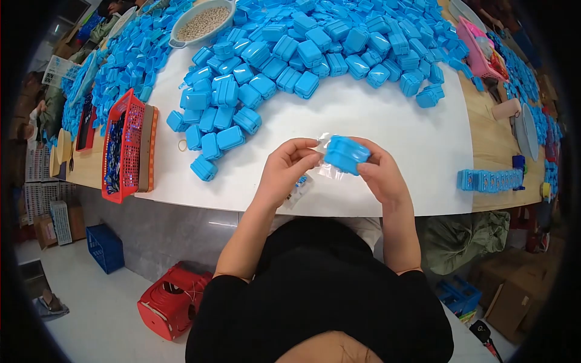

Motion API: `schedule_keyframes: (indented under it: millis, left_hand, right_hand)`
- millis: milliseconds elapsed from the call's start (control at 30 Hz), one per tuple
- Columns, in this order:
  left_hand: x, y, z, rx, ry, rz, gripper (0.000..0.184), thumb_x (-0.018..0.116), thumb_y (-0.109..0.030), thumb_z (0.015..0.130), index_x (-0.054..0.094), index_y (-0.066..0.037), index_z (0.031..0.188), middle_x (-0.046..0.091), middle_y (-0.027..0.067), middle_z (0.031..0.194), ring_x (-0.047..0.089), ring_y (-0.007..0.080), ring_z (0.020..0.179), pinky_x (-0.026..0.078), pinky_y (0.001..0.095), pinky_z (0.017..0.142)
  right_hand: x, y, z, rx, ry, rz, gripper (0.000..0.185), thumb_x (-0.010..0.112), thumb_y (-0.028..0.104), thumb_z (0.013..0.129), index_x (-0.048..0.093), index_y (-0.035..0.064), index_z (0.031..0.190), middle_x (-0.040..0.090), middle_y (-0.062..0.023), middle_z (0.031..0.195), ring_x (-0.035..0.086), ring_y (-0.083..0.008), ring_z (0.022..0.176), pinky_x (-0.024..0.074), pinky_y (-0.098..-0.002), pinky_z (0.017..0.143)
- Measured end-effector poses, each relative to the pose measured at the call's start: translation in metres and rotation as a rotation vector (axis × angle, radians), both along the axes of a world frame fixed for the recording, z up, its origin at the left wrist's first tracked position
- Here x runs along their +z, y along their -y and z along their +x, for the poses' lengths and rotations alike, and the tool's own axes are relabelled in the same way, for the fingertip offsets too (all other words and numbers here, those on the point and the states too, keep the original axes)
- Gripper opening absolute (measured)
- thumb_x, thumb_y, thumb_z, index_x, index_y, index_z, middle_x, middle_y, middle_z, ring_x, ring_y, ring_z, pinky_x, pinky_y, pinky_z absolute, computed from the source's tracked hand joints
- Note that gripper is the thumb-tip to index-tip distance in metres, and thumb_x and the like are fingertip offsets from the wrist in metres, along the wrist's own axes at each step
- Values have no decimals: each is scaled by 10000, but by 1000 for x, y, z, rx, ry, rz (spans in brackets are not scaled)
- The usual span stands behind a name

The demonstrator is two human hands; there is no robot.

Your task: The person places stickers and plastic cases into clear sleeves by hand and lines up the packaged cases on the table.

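Between my hands, above the white table sheet, is a small blue plastic case [346, 155] partly inside a clear plastic bag [328, 170]. My right hand [382, 172] grips the case at its right end, thumb in front and fingers behind. With thumb and forefinger, my left hand [289, 168] pinches the left edge of the clear bag. Below my left hand, near the table's front edge, lies another clear packet [298, 192] with small coloured pieces, partly covered by the hand.
A large heap of blue cases [308, 51] spreads across the back. A red basket [124, 145] of dark packets stands left, a bowl of beads [203, 23] behind it. At right are a row of blue cases [490, 179] and a pink basket [481, 51].
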State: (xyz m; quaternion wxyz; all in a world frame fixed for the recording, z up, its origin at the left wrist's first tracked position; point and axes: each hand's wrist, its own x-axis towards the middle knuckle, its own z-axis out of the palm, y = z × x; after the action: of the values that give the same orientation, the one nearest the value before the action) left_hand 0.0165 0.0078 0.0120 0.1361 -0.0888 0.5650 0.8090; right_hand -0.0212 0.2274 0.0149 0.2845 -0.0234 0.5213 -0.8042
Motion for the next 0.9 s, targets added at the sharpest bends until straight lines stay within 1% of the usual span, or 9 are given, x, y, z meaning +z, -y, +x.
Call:
schedule_keyframes:
  millis: [67,200,233,367,400,533,733,867,900]
  left_hand:
    - [0,1,0,-44,-46,-49,337,557,-80,897,512,24,1214,590,140,1047,571,182,949,452,290,898]
    - [6,-5,1,162,-116,-42,430,604,27,836,511,8,1255,582,117,1013,566,175,926,459,286,891]
    - [9,-5,1,163,-116,-42,430,604,27,836,511,8,1255,582,117,1013,566,175,926,459,286,891]
    - [19,-6,4,-57,-203,-283,496,627,52,801,509,-13,1279,580,103,991,568,172,923,459,273,871]
    - [19,-6,4,-56,-205,-283,496,627,52,801,509,-13,1279,580,103,991,568,172,923,459,273,871]
    - [14,-1,-1,-90,-20,-69,520,642,42,786,510,-24,1285,568,95,965,556,163,940,451,264,865]
    - [-2,3,5,-55,-53,-59,497,642,20,802,514,-23,1280,593,97,981,570,161,919,457,243,824]
    - [18,-14,-6,-173,-96,1,482,636,2,820,515,-23,1286,605,129,1093,575,165,960,456,234,825]
    - [17,-14,-8,-176,-98,4,482,636,2,820,515,-23,1286,605,129,1093,575,165,960,456,234,825]
  right_hand:
    - [-1,-3,0,-26,18,-52,578,618,29,718,511,-34,1283,567,-181,1177,554,-269,1040,459,-354,922]
    - [-1,-6,7,-5,15,-103,579,636,44,720,509,-39,1278,567,-191,1178,563,-280,1033,458,-371,931]
    - [-1,-6,8,-4,15,-102,579,636,44,720,509,-39,1278,567,-191,1178,563,-280,1033,458,-371,931]
    - [5,-4,12,-21,-32,-16,599,653,72,721,493,-54,1283,567,-199,1174,562,-288,1042,455,-379,943]
    - [4,-4,13,-20,-34,-15,599,653,72,721,493,-54,1283,567,-199,1174,562,-288,1042,455,-379,943]
    - [-11,-7,16,-128,56,-199,732,710,163,681,444,-82,1317,570,-221,1224,579,-297,1082,457,-367,946]
    - [-13,-20,14,-182,73,-309,632,662,80,685,497,-52,1281,564,-194,1197,561,-293,1059,442,-368,950]
    - [-2,-16,16,-37,-57,-4,665,663,92,683,468,-68,1298,565,-202,1205,574,-297,1062,450,-365,945]
    - [-1,-17,16,-39,-59,-1,665,663,92,683,468,-68,1298,565,-202,1205,574,-297,1062,450,-365,945]
